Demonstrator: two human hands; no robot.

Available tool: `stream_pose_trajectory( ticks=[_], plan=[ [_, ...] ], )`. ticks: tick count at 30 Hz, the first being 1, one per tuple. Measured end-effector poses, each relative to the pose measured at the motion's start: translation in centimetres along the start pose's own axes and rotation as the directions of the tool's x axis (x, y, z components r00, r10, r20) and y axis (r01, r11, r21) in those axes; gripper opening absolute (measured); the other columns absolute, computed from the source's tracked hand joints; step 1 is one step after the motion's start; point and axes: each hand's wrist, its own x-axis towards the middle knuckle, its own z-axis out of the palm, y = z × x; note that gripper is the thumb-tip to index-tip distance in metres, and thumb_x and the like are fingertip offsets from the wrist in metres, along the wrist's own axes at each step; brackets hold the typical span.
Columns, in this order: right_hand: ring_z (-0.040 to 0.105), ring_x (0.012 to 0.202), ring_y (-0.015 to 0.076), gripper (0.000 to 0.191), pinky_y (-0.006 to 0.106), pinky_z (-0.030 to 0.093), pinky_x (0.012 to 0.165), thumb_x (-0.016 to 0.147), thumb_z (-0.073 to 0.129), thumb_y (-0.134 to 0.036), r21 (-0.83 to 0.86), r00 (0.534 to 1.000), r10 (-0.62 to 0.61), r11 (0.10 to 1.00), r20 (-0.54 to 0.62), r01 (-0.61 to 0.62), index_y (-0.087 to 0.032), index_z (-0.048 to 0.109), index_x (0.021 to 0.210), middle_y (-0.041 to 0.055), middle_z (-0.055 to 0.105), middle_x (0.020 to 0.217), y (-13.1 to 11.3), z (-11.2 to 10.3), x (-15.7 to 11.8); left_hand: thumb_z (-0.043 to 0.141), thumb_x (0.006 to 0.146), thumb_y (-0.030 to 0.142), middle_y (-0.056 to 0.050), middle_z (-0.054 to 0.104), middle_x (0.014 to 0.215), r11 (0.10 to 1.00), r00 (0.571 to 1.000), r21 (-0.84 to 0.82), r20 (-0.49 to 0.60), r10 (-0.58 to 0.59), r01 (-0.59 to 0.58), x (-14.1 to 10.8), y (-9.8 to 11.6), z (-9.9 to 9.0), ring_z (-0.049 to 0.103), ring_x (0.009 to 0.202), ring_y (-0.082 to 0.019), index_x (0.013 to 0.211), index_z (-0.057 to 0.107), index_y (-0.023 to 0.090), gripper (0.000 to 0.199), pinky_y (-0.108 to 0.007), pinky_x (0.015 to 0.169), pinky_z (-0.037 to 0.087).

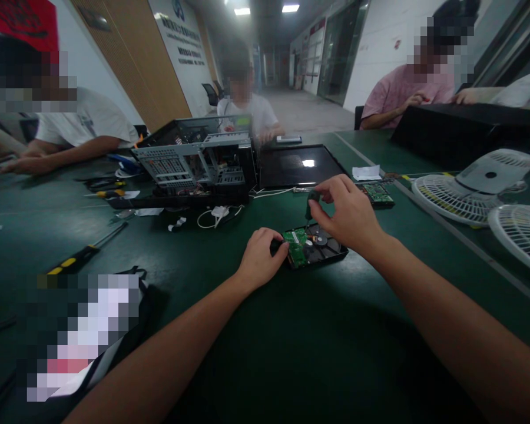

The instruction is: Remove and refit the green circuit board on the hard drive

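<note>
A hard drive (333,253) lies on the green table with its green circuit board (295,247) and round spindle hub facing up. At its left end, my left hand (264,253) is closed on the edge, thumb and fingers pressed against it. Above the drive my right hand (347,209) pinches the short dark handle of a small screwdriver (310,207). This screwdriver stands nearly upright, its shaft pointing down at the drive near the board. Whether the tip sits in a screw is too small to tell.
Beyond the drive stand an opened computer case (198,162) and a flat black panel (298,166). Another circuit-board drive (377,195) and white fan grilles (450,197) are on the right. A yellow-black screwdriver (82,256) lies left. Several people sit around the table.
</note>
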Motion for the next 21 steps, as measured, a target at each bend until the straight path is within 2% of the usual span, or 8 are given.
stream_pose_trajectory(
  ticks=[7, 13, 21],
  plan=[
    [0.063, 0.087, 0.0245, 0.015, 0.041, 0.053, 0.076, 0.094, 0.063, -0.03, -0.002, 1.0, 0.02, 1.0, 0.001, -0.02, -0.02, 0.062, 0.104, 0.0128, 0.062, 0.111, 0.2, 0.02, -0.14, 0.065, 0.098, 0.032, -0.006, 0.068, 0.108, 1.0, 1.0, -0.002, -0.012, 0.019, -0.019, 0.03, -0.21, 0.21, 0.062, 0.105, -0.025, 0.103, 0.066, 0.021, 0.012, -0.043, 0.094, 0.051],
    [0.068, 0.098, 0.0265, 0.023, 0.043, 0.054, 0.085, 0.094, 0.062, -0.026, 0.048, 0.999, -0.018, 0.999, 0.028, 0.017, -0.021, 0.061, 0.116, 0.0132, 0.068, 0.122, 0.11, 0.09, -0.18, 0.066, 0.097, 0.031, -0.007, 0.068, 0.107, 1.0, 1.0, 0.003, -0.021, 0.017, -0.017, 0.07, -0.18, 0.32, 0.062, 0.106, -0.026, 0.101, 0.066, 0.022, 0.01, -0.044, 0.096, 0.051],
    [0.067, 0.088, 0.0254, 0.014, 0.039, 0.05, 0.075, 0.095, 0.061, -0.03, -0.035, 0.998, 0.038, 0.999, 0.042, -0.036, -0.02, 0.062, 0.106, 0.0123, 0.069, 0.107, 0.03, 0.07, -0.16, 0.065, 0.097, 0.031, -0.006, 0.067, 0.109, 1.0, 1.0, -0.005, -0.01, 0.002, -0.003, 0.04, -0.01, 0.15, 0.061, 0.106, -0.025, 0.102, 0.066, 0.022, 0.011, -0.043, 0.095, 0.051]
  ],
)
